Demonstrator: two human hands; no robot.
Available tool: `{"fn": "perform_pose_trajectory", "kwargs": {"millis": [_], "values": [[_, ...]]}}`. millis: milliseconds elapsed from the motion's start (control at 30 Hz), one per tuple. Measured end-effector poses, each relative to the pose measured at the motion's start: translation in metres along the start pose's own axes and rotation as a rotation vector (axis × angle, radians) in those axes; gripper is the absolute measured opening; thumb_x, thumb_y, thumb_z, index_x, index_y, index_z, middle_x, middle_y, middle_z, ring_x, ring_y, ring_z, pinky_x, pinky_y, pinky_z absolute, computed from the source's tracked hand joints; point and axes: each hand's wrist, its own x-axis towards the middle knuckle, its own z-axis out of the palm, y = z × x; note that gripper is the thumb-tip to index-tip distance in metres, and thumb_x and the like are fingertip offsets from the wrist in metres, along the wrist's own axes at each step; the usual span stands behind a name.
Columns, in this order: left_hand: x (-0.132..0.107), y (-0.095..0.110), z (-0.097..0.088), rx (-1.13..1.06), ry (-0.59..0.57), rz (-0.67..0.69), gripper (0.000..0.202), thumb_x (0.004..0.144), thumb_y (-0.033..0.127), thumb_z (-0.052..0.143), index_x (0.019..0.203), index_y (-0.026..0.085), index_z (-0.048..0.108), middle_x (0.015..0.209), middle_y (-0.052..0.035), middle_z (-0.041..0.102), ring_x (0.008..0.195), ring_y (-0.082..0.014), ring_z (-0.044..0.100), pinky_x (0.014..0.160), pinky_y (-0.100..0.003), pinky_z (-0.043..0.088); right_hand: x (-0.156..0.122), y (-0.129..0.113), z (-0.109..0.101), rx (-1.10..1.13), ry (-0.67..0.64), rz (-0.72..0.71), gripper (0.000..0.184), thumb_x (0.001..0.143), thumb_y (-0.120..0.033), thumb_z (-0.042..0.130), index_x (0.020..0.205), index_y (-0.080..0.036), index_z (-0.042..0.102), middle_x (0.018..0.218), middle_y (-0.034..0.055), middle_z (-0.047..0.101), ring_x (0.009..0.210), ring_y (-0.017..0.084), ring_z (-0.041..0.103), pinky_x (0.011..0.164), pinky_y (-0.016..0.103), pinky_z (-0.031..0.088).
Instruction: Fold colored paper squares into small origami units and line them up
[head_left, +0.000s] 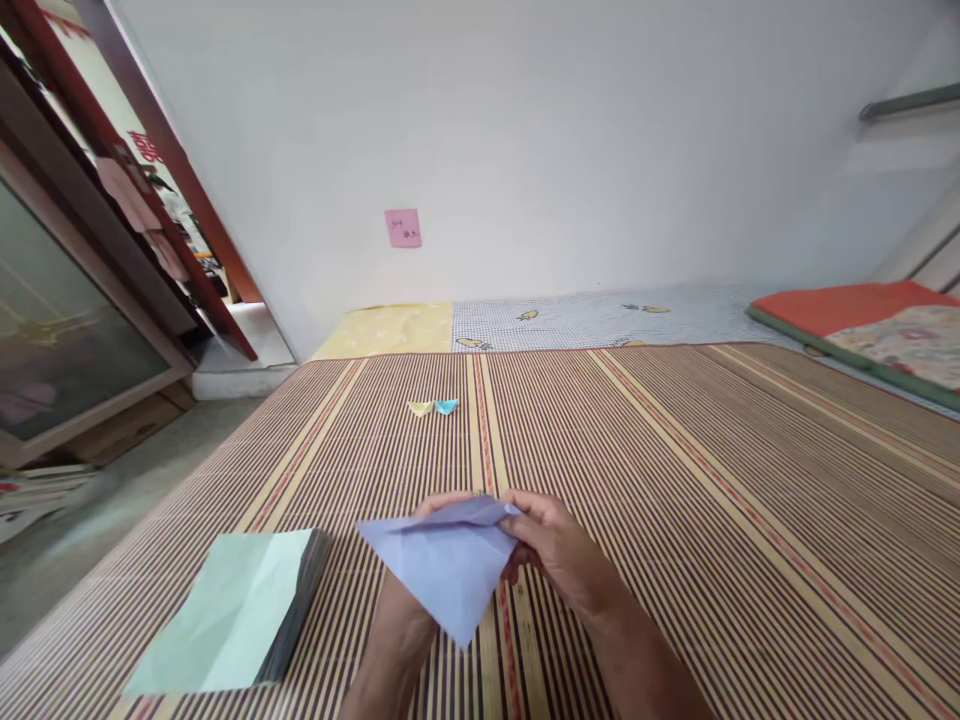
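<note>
A lilac sheet of paper (pixel 448 565), folded into a triangle with its point toward me, is held just above a striped bamboo mat (pixel 675 480). My left hand (pixel 401 615) is mostly hidden under the sheet, its fingertips showing at the top fold. My right hand (pixel 559 555) pinches the sheet's right corner with closed fingers. A stack of paper sheets with a creased pale green sheet on top (pixel 229 610) lies on the mat to the left of my hands.
Two small folded paper pieces, one yellow (pixel 420 407) and one blue (pixel 446 405), lie farther out on the mat. A pink sticky note (pixel 403 227) is on the white wall. Folded orange and floral bedding (pixel 877 325) sits far right. A glass-fronted cabinet (pixel 67 320) stands left.
</note>
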Motion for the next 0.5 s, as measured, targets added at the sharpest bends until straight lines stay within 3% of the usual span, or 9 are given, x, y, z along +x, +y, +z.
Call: {"fn": "perform_pose_trajectory", "kwargs": {"millis": [200, 267, 367, 500], "values": [[0.006, -0.004, -0.007, 0.063, 0.043, 0.071, 0.027, 0.065, 0.033, 0.088, 0.084, 0.017, 0.077, 0.079, -0.0088, 0.078, 0.092, -0.0317, 0.072, 0.085, -0.041, 0.056, -0.001, -0.003, -0.004, -0.072, -0.054, 0.035, 0.028, 0.088, -0.042, 0.064, 0.082, -0.015, 0.065, 0.063, -0.0015, 0.064, 0.042, 0.009, 0.057, 0.043, 0.02, 0.044], [0.007, -0.005, -0.009, 0.087, 0.091, 0.098, 0.022, 0.069, 0.033, 0.086, 0.081, 0.016, 0.077, 0.083, -0.0086, 0.079, 0.093, -0.0304, 0.072, 0.09, -0.041, 0.054, -0.003, -0.007, -0.006, -0.137, -0.105, 0.003, 0.032, 0.093, -0.043, 0.059, 0.08, -0.015, 0.065, 0.064, 0.0, 0.065, 0.047, 0.011, 0.06, 0.048, 0.023, 0.047], [0.006, -0.007, -0.008, 0.098, 0.129, 0.102, 0.021, 0.076, 0.032, 0.082, 0.089, 0.015, 0.078, 0.091, -0.0081, 0.079, 0.097, -0.0286, 0.071, 0.096, -0.041, 0.051, -0.007, -0.014, -0.008, -0.233, -0.1, -0.135, 0.039, 0.099, -0.046, 0.052, 0.082, -0.016, 0.068, 0.075, 0.0032, 0.067, 0.067, 0.015, 0.063, 0.064, 0.027, 0.05], [0.003, -0.011, -0.006, 0.104, 0.064, 0.064, 0.03, 0.079, 0.03, 0.08, 0.106, 0.016, 0.078, 0.096, -0.0086, 0.08, 0.101, -0.028, 0.07, 0.095, -0.039, 0.051, -0.009, -0.018, -0.005, -0.238, -0.049, -0.184, 0.028, 0.091, -0.045, 0.068, 0.099, -0.018, 0.071, 0.088, 0.0036, 0.067, 0.078, 0.017, 0.063, 0.07, 0.027, 0.049]]}}
